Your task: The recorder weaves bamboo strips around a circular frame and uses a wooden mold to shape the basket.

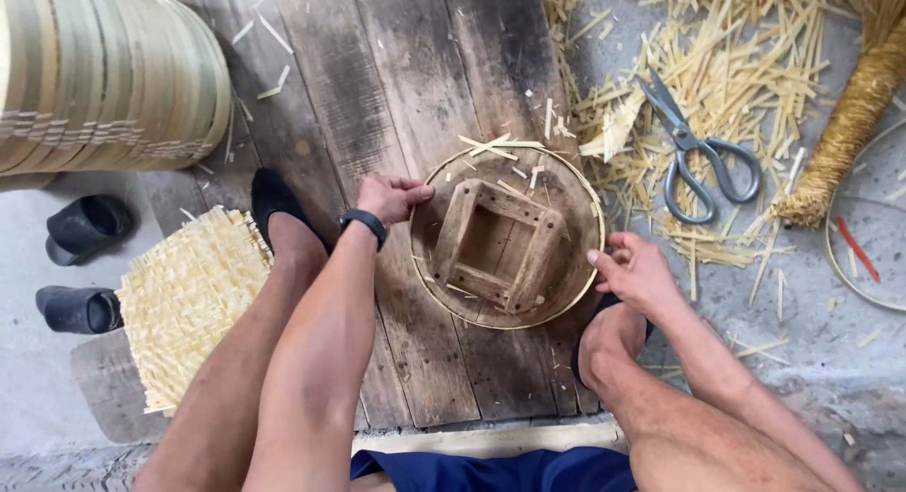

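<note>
A round wooden form [566, 230] with a thin bamboo hoop around its rim lies on a dark plank board [396, 96]. A square wooden frame [495, 245] sits in the form's middle. My left hand [392, 198] pinches the hoop at its left edge; a dark band is on that wrist. My right hand [634, 270] grips the hoop at its right edge. Both knees frame the form, and my foot in a black shoe [274, 204] rests on the board to the left.
Grey scissors [694, 152] lie among bamboo offcuts [727, 67] at upper right, beside a straw-wrapped bundle [849, 115]. A woven bamboo mat [189, 299] is at left, with two black sandals [85, 266] and a stack of bamboo hoops [104, 72] at upper left.
</note>
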